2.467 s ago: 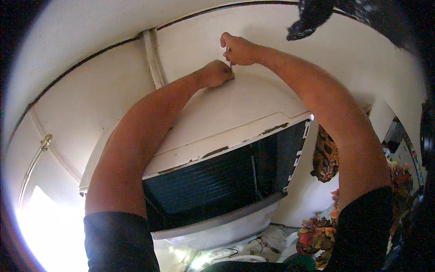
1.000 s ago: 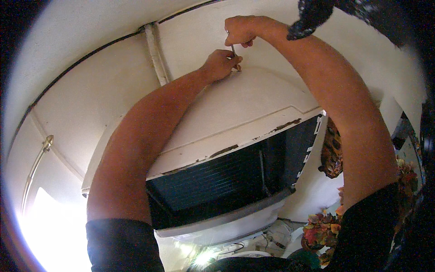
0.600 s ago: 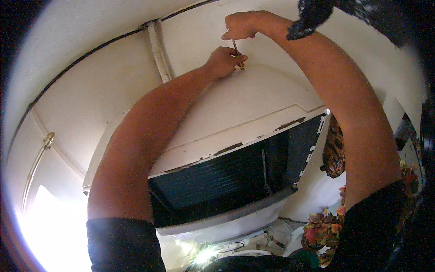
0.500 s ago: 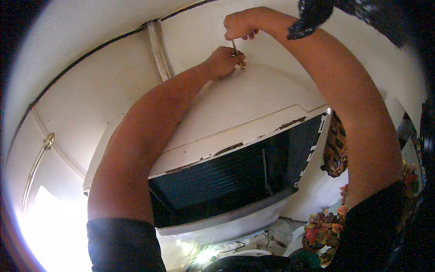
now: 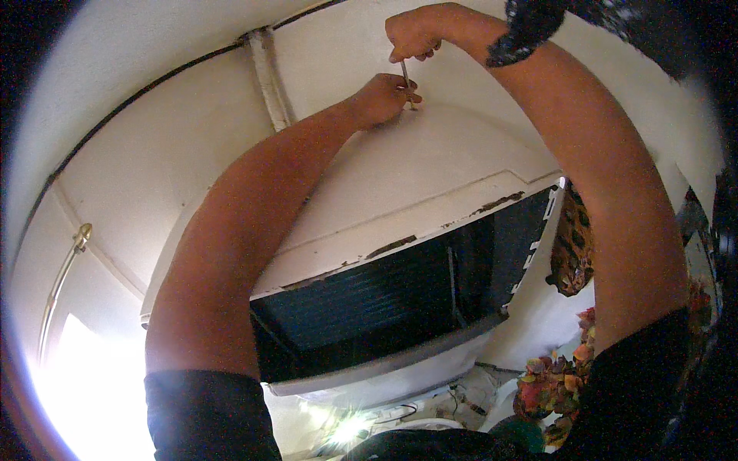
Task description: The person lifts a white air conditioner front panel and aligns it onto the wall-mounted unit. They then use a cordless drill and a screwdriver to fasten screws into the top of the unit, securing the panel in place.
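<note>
Cream-white wall (image 5: 330,46): white curved casing (image 5: 438,157) in place, dark interior (image 5: 369,307) already exposed; above casing, slim silvery shaft (image 5: 405,71) is being pinched by left hand (image 5: 384,98), gripped by right hand (image 5: 415,34).

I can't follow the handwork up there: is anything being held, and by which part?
A thin rod-like tool: the right hand holds its upper end; the left hand is at its lower part, grip unclear.

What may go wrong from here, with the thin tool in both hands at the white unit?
The tool might slip and scrape the left hand, which grips it low, under the right hand. Paint could flake from the unit's chipped front edge if the left arm rubs it.
</note>
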`<state>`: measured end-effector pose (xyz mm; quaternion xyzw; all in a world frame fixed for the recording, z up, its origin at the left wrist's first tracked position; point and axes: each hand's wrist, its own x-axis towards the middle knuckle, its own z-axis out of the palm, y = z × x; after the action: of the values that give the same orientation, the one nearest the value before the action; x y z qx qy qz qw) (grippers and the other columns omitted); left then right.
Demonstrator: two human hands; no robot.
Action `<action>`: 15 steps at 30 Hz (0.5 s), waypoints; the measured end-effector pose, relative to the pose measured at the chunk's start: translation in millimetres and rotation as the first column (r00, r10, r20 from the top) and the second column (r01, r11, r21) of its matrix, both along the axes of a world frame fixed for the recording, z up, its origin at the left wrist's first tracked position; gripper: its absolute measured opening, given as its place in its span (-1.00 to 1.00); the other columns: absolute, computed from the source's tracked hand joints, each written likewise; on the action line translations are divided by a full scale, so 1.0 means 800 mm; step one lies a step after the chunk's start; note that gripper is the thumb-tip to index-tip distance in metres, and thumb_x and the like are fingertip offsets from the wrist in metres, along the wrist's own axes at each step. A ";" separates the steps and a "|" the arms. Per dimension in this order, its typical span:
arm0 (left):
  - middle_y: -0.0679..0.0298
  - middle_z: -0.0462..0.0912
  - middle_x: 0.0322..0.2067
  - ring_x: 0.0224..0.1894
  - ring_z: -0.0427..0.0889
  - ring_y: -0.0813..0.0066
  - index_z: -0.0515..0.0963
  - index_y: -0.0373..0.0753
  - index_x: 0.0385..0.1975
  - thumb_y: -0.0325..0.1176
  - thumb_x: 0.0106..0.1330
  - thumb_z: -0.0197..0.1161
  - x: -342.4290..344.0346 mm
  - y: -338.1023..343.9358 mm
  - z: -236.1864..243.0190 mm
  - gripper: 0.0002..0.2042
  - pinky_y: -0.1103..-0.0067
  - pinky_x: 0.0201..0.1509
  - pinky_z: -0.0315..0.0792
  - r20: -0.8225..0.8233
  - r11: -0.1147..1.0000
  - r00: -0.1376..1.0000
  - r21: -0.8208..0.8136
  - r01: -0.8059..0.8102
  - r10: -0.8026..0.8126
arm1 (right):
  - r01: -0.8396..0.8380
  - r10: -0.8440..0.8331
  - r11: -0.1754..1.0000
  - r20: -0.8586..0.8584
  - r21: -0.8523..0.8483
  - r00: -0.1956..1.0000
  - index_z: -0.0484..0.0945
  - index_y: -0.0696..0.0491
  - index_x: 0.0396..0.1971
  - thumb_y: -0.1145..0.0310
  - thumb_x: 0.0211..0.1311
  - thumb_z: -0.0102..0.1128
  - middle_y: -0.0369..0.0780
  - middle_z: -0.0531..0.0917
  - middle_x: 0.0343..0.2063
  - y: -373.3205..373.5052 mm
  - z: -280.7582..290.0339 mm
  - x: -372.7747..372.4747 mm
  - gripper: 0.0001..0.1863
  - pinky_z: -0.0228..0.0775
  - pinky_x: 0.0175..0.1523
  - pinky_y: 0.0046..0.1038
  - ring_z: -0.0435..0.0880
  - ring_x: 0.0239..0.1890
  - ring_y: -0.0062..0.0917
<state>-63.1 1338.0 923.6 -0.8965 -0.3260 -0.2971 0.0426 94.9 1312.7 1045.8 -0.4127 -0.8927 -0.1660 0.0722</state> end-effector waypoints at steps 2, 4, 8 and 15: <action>0.16 0.76 -0.21 -0.16 0.70 0.38 0.65 -0.38 -0.13 -0.19 0.41 0.19 0.008 -0.008 0.000 -0.67 0.49 0.01 0.52 0.056 0.989 0.991 -0.086 -0.118 0.123 | -0.004 0.004 1.000 0.035 0.014 0.999 0.60 0.23 -0.53 0.02 0.26 0.15 -0.12 0.67 -0.56 0.000 0.001 -0.001 -0.51 0.50 -0.47 -0.22 0.64 -0.57 -0.37; 0.13 0.75 -0.18 -0.16 0.70 0.37 0.62 -0.39 -0.08 -0.20 0.42 0.19 0.012 -0.009 0.001 -0.66 0.48 0.02 0.52 0.128 0.930 0.948 -0.267 -0.251 0.293 | 0.019 -0.021 0.998 0.023 0.051 1.000 0.60 0.22 -0.51 0.06 0.26 0.13 -0.13 0.68 -0.54 -0.003 -0.003 -0.004 -0.54 0.52 -0.47 -0.22 0.66 -0.56 -0.37; 0.13 0.75 -0.21 -0.21 0.72 0.37 0.65 -0.37 -0.13 -0.14 0.36 0.25 0.001 0.013 -0.004 -0.64 0.45 -0.02 0.55 0.134 0.986 0.990 -0.162 -0.028 0.050 | 0.054 -0.053 0.998 -0.083 0.013 0.995 0.61 0.21 -0.49 0.14 0.26 0.09 -0.15 0.70 -0.51 -0.012 -0.008 -0.004 -0.60 0.54 -0.47 -0.23 0.68 -0.54 -0.36; 0.15 0.75 -0.18 -0.19 0.71 0.34 0.63 -0.36 -0.05 -0.21 0.40 0.18 -0.003 0.036 -0.009 -0.67 0.45 0.02 0.53 0.057 0.977 0.980 -0.111 -0.184 0.191 | 0.018 -0.018 1.000 -0.074 0.002 0.997 0.61 0.21 -0.48 0.17 0.26 0.07 -0.14 0.71 -0.49 -0.010 -0.009 -0.001 -0.62 0.55 -0.47 -0.24 0.69 -0.53 -0.36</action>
<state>-65.2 1366.9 916.7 -0.8523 -0.4254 -0.3042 0.0120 93.9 1305.0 1038.7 -0.4266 -0.8854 -0.1523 0.1040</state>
